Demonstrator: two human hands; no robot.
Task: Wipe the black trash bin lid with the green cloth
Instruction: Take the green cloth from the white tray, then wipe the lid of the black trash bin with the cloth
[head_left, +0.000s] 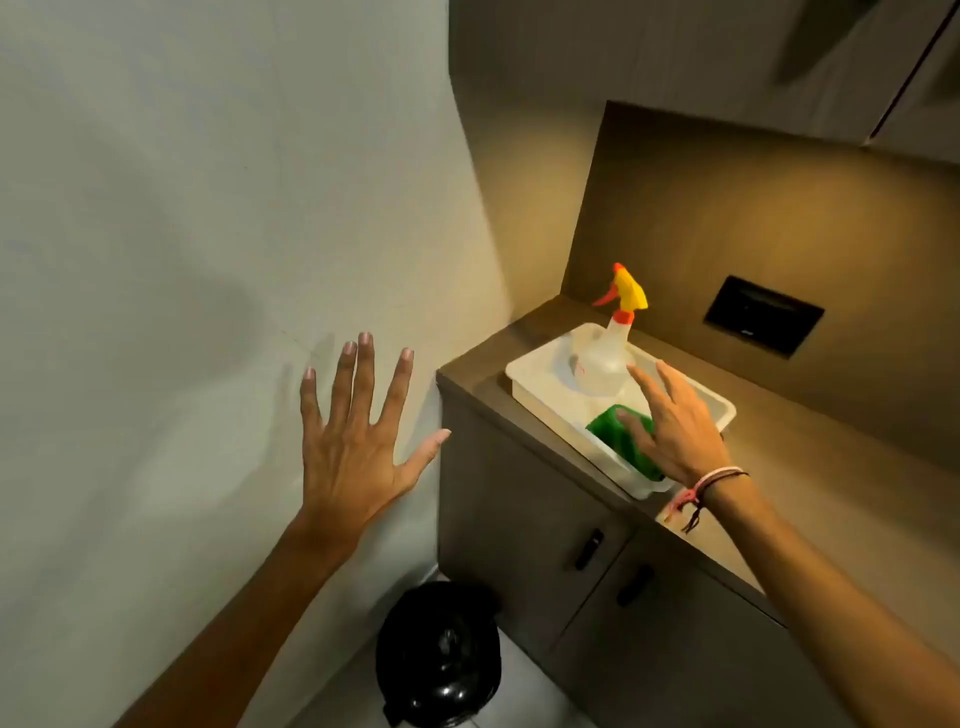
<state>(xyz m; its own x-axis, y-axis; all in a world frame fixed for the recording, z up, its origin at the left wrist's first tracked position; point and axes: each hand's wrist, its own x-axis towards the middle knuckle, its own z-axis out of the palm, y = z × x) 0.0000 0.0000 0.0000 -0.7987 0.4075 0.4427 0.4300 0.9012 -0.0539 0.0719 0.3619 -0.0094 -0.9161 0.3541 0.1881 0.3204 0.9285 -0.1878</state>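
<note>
A folded green cloth (618, 441) lies in the near end of a white plastic tray (540, 387) on a brown counter. My right hand (670, 423) hovers over the cloth with fingers spread, its thumb touching or just above the cloth's top edge; part of the cloth is hidden under the palm. My left hand (358, 431) is held up in front of the pale wall, fingers wide apart, holding nothing. The black trash bin (441, 654) with its glossy round lid (447, 691) stands on the floor below, between the wall and the cabinet.
A clear spray bottle (605, 364) with a yellow and orange trigger stands in the tray's far end. The counter (810, 478) tops a grey cabinet with two doors and dark handles (589, 548). A black flush plate (763, 314) sits in the back panel.
</note>
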